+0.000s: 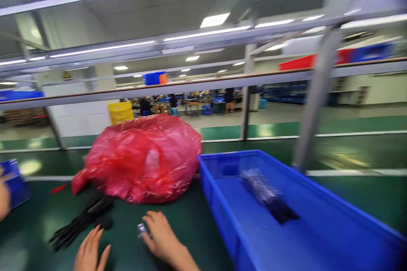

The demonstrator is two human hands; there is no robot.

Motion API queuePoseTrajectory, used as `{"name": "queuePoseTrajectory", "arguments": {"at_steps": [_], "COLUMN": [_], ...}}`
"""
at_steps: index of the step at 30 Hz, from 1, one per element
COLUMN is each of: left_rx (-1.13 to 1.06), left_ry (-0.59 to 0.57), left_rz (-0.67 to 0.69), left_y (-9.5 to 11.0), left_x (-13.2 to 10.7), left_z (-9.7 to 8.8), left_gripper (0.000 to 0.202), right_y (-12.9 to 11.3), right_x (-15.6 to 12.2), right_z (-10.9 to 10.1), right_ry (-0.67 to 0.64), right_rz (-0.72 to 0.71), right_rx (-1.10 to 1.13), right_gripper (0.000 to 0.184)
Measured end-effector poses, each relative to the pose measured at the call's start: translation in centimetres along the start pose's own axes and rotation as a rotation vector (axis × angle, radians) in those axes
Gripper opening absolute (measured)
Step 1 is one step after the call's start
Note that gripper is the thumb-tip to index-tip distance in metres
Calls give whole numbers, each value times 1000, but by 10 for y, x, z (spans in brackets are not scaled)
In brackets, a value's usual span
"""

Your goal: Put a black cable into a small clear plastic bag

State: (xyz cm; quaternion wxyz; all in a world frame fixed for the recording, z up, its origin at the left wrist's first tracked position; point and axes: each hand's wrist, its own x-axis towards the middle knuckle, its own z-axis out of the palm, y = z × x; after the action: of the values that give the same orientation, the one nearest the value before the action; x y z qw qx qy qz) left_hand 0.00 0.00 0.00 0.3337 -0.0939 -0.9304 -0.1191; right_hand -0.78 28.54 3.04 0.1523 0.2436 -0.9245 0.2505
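Observation:
My left hand (90, 250) is low in the view, thumb and fingers apart with nothing in them. Just beyond its fingertips lies a small dark rounded piece (104, 222), beside a bundle of thin black strips, perhaps cables (83, 220), on the green work surface. My right hand (163, 237) is bent over the surface, with a small shiny silvery piece (141, 229) between its thumb and forefinger; blur hides what kind it is. Behind both hands rests a large bulging red plastic bag (143, 161).
A long blue bin (219, 203) on the right holds a clear-wrapped bundle with a black end (270, 197). At the far left, another person's hand (4, 199) is near a blue container (15, 184). A metal post (318, 97) stands behind the bin.

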Motion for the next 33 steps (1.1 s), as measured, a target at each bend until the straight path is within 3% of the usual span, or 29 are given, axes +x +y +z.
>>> {"name": "queuePoseTrajectory", "arguments": {"at_steps": [4,7,11,17,21,25,33], "left_rx": [-95,-126,-125,-198,-327,-535,-963], "left_ry": [-98,-97,-95,-510,-599,-519,-121], "left_rz": [-62,-110,-73,64,43,-108,-648], "left_y": [-25,-30,-38,-39,-47,-68,-112], "left_x": [-24,-18,11,60,79,103,139], "left_z": [-14,-24,-28,-17,-21,-37,-47], "left_gripper": [45,41,35,55,40,33,53], "right_y": [-5,-2,21,57,67,67,57], "right_x": [29,46,41,16,13,13,13], "right_z": [-5,-7,1,9,9,10,4], "right_ry": [81,82,104,135,137,128,91], "right_rz": [88,136,266,491,550,569,572], "right_rx": [219,356,461,519,523,527,534], "right_gripper": [24,30,45,58,59,61,66]}}
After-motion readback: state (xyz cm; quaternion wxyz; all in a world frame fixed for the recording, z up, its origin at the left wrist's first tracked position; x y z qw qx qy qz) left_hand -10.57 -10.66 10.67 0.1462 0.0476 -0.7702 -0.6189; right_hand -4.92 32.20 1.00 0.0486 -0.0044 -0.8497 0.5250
